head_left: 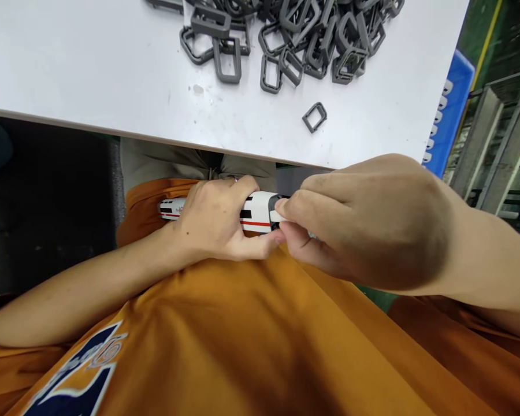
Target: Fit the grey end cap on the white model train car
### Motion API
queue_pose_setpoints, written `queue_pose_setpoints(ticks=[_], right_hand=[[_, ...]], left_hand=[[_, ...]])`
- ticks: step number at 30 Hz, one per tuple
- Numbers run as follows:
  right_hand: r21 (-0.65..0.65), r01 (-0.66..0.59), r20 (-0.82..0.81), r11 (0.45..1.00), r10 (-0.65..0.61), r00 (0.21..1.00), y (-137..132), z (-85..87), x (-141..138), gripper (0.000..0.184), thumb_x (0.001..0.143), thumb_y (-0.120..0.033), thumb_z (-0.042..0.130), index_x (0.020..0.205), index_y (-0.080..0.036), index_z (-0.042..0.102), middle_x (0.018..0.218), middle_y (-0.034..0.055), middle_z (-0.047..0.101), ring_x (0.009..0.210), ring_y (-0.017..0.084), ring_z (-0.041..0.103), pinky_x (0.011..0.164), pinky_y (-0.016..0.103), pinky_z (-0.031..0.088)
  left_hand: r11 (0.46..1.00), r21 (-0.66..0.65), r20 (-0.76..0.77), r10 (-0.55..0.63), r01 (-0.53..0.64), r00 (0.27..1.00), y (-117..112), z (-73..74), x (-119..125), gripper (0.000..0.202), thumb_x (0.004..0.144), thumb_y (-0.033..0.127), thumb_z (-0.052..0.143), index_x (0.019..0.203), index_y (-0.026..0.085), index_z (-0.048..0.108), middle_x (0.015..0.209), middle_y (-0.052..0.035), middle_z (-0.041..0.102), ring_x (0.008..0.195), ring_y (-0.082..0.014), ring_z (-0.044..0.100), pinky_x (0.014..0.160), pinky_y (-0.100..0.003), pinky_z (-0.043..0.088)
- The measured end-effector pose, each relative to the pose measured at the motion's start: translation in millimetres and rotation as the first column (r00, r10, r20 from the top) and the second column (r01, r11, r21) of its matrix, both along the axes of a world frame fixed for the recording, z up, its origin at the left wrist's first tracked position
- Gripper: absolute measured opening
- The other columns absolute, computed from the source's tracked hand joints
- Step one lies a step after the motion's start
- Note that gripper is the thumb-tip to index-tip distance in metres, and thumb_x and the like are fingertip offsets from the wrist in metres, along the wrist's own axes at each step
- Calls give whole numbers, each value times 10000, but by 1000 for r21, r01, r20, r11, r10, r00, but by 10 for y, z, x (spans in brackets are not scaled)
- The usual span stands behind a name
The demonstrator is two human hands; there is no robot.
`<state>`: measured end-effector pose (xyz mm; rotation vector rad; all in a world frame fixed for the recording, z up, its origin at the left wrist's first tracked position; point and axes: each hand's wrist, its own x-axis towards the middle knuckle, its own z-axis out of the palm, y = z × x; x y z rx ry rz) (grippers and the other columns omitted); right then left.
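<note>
A white toy train car (257, 209) with a red stripe and black windows lies across my lap, below the table edge. My left hand (216, 216) is wrapped round its middle, thumb and forefinger reaching toward its right end. At that end, which is dark grey, my right hand (355, 222) pinches a small white piece (277, 216) between thumb and fingers. The piece touches the car's end; most of it is hidden by the fingers, so its kind does not show.
A white table (112, 75) spans the top. On it lies a pile of dark grey rectangular frames (312, 34), with one loose frame (315, 117) nearer the edge. A blue crate (455, 110) with white pieces stands right of the table, beside metal racking (502, 138).
</note>
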<state>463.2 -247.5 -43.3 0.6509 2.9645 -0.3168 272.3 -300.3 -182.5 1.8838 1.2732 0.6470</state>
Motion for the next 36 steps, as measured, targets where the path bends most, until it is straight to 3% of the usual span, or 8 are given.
queue_pose_setpoints(ticks=[7, 12, 19, 23, 29, 36], right_hand=[[1, 28, -14, 1000, -28, 1000, -53, -93, 14, 192, 885, -105, 507, 734, -210, 564, 612, 2, 520, 523, 127, 390, 476, 339, 213], [-10, 91, 13, 996, -91, 996, 20, -72, 65, 227, 950, -193, 497, 753, -199, 609, 661, 9, 607, 539, 122, 380, 516, 326, 217], [-16, 124, -8, 992, -124, 992, 36, -75, 81, 243, 956, -224, 507, 733, -201, 601, 659, 9, 613, 533, 118, 369, 522, 328, 186], [8, 120, 10, 993, -120, 993, 13, -34, 77, 225, 945, -181, 531, 744, -195, 630, 681, 28, 638, 522, 131, 410, 518, 337, 205], [55, 66, 51, 996, -69, 996, 23, -11, 61, 241, 933, -139, 498, 761, -185, 660, 705, 24, 661, 515, 132, 431, 498, 317, 254], [78, 14, 89, 997, -21, 996, 29, -4, 5, 194, 860, -81, 488, 731, -205, 563, 628, 0, 575, 507, 135, 417, 484, 308, 233]], left_hand=[[999, 32, -69, -9, 11, 998, -28, -36, 38, 558, 758, 800, 619, 835, 249, 585, 647, -49, 645, 587, -280, 641, 537, -354, 339], [996, 83, -45, -6, 10, 999, -20, -50, 31, 680, 792, 904, 519, 891, 237, 610, 616, -35, 608, 561, -246, 610, 539, -340, 343], [995, 96, -22, -9, 11, 1000, -31, -60, 23, 689, 831, 915, 464, 905, 243, 595, 600, -26, 583, 549, -226, 589, 542, -342, 352], [999, 44, -46, -19, 21, 999, -23, -19, 30, 716, 805, 924, 436, 909, 236, 607, 621, -41, 612, 563, -251, 616, 549, -341, 339], [997, -66, -168, -40, 29, 985, 10, 70, 44, 674, 720, 884, 568, 925, 246, 634, 615, -24, 587, 591, -255, 621, 574, -334, 342], [993, -98, -254, -86, 63, 963, 1, 108, 85, 675, 733, 841, 542, 978, 225, 664, 684, -75, 681, 675, -348, 726, 586, -376, 403]])
